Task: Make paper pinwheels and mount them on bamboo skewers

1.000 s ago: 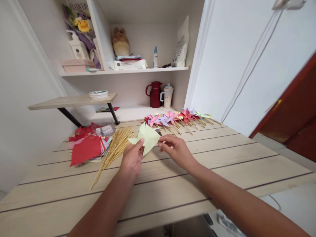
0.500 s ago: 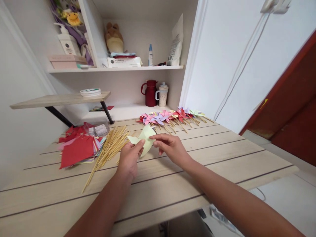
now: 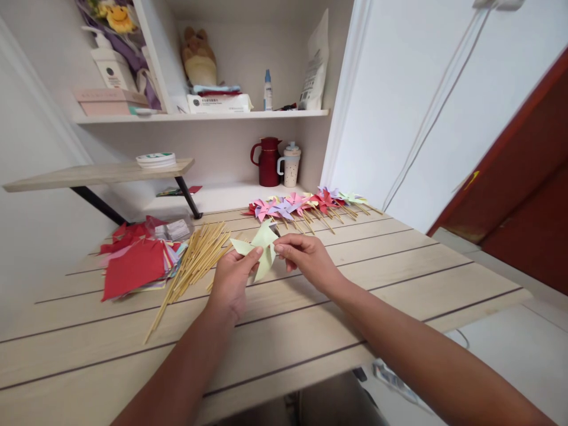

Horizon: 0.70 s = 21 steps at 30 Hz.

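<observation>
A pale green paper pinwheel (image 3: 264, 236) with partly folded blades is held above the table. My left hand (image 3: 231, 281) grips its left side, thumb pressed near the centre. At its right edge my right hand (image 3: 310, 260) is closed in a pinch on a paper tip; anything smaller between those fingers is hidden. Just left of my left hand lies a pile of thin wooden sticks (image 3: 195, 260). Beyond my hands rests a row of finished pinwheels (image 3: 306, 204) on sticks, in pink, purple, red and green.
Red and coloured paper squares (image 3: 135, 269) are stacked at the left, by a clear plastic box (image 3: 177, 229). A small raised shelf (image 3: 102, 173) stands behind them. A red jug (image 3: 268, 163) and a lidded cup (image 3: 291, 165) stand at the back of the slatted table (image 3: 284, 355).
My right fingers have closed in on the pinwheel's right edge, and the blade there now looks more folded inward. My left hand keeps its hold. The view has shifted slightly.
</observation>
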Available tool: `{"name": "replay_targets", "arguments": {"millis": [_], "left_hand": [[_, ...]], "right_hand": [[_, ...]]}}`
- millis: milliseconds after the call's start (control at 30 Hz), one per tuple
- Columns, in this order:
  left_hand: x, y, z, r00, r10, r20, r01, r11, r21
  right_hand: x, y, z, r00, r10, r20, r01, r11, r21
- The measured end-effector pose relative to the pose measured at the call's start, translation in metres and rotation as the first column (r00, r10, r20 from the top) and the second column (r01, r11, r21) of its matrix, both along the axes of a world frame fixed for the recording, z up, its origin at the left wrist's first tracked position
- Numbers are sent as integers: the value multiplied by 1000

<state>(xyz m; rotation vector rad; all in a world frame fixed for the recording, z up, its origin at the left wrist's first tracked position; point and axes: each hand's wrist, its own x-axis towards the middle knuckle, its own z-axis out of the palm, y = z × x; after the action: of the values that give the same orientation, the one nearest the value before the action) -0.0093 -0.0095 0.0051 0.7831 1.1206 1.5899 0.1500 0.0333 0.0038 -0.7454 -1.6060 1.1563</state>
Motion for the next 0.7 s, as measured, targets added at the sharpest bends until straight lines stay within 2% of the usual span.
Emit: {"name": "replay_targets", "arguments": {"millis": [200, 500, 700], "left_hand": [[2, 0, 2, 1000, 10, 6, -10, 1000, 2], [2, 1, -2, 999, 3, -39, -4, 1000, -15], [1, 1, -2, 1000, -4, -22, 4, 1000, -25]], "right_hand": [[3, 3, -1, 994, -79, 69, 67, 984, 166], [1, 1, 3, 977, -166, 135, 143, 976, 166], [1, 3, 0, 960, -228, 164, 178, 946, 272]]}}
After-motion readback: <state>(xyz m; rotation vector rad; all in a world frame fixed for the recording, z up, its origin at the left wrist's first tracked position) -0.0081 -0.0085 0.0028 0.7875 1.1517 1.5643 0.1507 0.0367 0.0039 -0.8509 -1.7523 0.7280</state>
